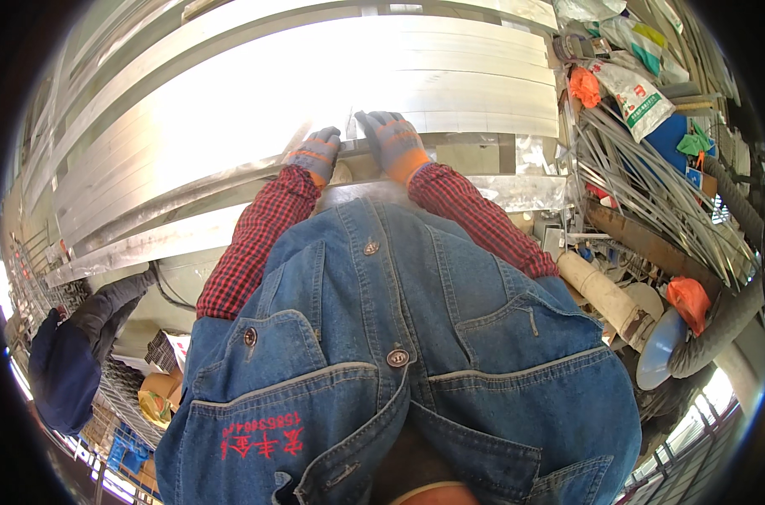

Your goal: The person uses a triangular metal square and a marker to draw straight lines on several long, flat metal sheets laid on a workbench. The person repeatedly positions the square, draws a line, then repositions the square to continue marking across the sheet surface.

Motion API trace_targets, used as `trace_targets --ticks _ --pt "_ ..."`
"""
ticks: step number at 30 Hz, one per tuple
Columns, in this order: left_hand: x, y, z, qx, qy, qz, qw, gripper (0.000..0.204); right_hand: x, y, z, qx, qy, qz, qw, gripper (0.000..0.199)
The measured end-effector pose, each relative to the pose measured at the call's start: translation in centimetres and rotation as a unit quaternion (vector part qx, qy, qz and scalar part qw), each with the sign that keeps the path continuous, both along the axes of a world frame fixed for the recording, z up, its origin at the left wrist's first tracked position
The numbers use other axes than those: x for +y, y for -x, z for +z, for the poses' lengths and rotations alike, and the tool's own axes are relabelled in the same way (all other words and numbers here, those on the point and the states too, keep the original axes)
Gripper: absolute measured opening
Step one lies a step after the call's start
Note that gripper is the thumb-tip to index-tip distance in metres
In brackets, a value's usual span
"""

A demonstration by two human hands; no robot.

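My left hand (pixel 316 155), in a grey and orange work glove, is at the near edge of a broad row of pale metal strips (pixel 475 88). Its fingers are bent and pressed together; what they close on is hidden. Just to the right, my right hand (pixel 394 145) wears a matching glove and reaches over the same edge. Its fingers curl over, and glare and the glove hide what is in them. Bright glare washes out the strips in front of both hands. A narrow metal bar (pixel 517 192) runs across below the hands, close to my denim apron (pixel 382 295).
Thin metal offcuts (pixel 651 194) are heaped on the right, below a white printed sack (pixel 635 97) and an orange bag (pixel 584 87). A ribbed hose (pixel 719 337) bends past a blue-white dish-shaped part (pixel 660 349). At the far left is a person in dark clothes (pixel 67 370).
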State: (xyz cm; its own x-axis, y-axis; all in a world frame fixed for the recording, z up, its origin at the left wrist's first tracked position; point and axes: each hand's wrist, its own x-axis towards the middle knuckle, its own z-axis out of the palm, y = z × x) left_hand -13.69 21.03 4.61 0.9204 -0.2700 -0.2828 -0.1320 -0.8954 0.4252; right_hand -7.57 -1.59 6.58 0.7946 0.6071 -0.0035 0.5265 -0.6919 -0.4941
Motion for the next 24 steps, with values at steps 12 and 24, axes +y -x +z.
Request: trace_targets --ticks 12,24 --pt "0.1 0.2 -0.1 -0.002 -0.010 -0.017 1.000 0.030 2.4 -1.9 -1.4 -0.026 0.042 -0.011 0.999 0.044" --pt "0.1 0.0 0.2 0.020 -0.015 -0.013 1.000 0.029 2.2 -1.8 -1.2 0.012 0.041 0.002 0.999 0.042"
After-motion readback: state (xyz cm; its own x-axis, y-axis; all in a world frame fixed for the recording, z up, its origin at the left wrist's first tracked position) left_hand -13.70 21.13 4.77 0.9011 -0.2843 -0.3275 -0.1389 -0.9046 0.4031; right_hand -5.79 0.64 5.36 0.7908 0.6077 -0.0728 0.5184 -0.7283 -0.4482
